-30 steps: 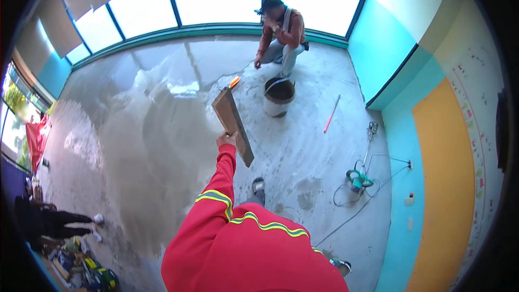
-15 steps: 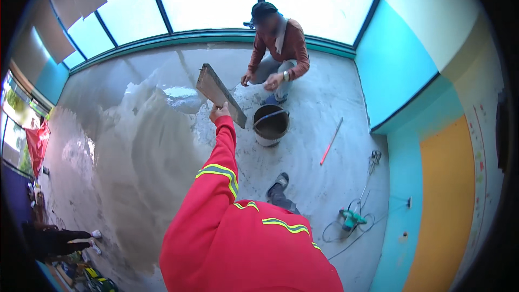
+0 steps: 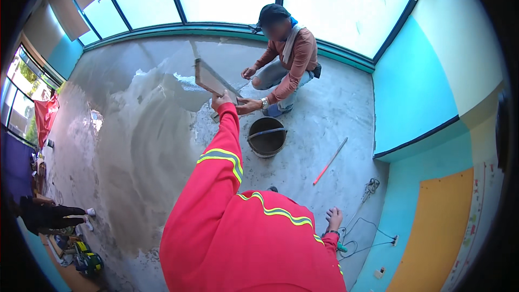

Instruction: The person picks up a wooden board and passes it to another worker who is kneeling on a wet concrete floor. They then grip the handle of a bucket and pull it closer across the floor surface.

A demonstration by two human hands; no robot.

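Note:
My left hand (image 3: pixel 223 100) grips a long wooden board (image 3: pixel 212 79) held out over the floor. A co-worker (image 3: pixel 292 57), crouched beyond it, has one hand (image 3: pixel 250 105) at the board's near end, close to my fingers, and the other (image 3: pixel 247 73) raised a little to the right of the board. My right hand (image 3: pixel 334 217) is low at my right side, fingers apart and holding nothing visible. A dark bucket (image 3: pixel 267 144) with its handle across the mouth stands just below the co-worker's hand.
Wet grey screed (image 3: pixel 140 146) spreads over the left floor. A red rod (image 3: pixel 330 161) lies right of the bucket. A mixer (image 3: pixel 341 246) and cables lie by the right wall (image 3: pixel 411 92). Another person (image 3: pixel 46 213) and piled bags (image 3: pixel 86 259) are at lower left.
The co-worker has leaned in and reached a hand to the board by my left hand. The board has come slightly left since a second ago. My right hand has come into view.

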